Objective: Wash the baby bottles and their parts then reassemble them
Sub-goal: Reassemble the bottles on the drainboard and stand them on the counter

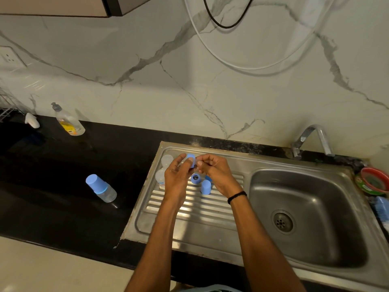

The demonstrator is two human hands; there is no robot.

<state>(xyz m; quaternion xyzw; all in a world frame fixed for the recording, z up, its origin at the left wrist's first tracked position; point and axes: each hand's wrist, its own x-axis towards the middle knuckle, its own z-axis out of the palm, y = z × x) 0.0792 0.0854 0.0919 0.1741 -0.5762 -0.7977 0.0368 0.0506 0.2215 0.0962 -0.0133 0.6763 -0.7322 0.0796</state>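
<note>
Above the steel draining board [189,209], my left hand [176,178] holds a blue bottle collar [191,159] between thumb and fingers. My right hand [214,173] pinches something at the collar's right side; what it is cannot be made out. Under the hands a blue ring [196,178] and a blue cap [205,187] stand on the board. Two clear bottles [166,160] lie at the board's far left, partly hidden by my left hand. A reassembled bottle with a blue cap [101,187] stands on the black counter [63,207] to the left.
The sink basin [305,218] with its drain lies to the right, and a tap [311,138] rises behind it. A dish-soap bottle [68,121] stands against the marble wall at the left. A red bowl [374,180] and a blue scrubber [382,208] sit at the right edge.
</note>
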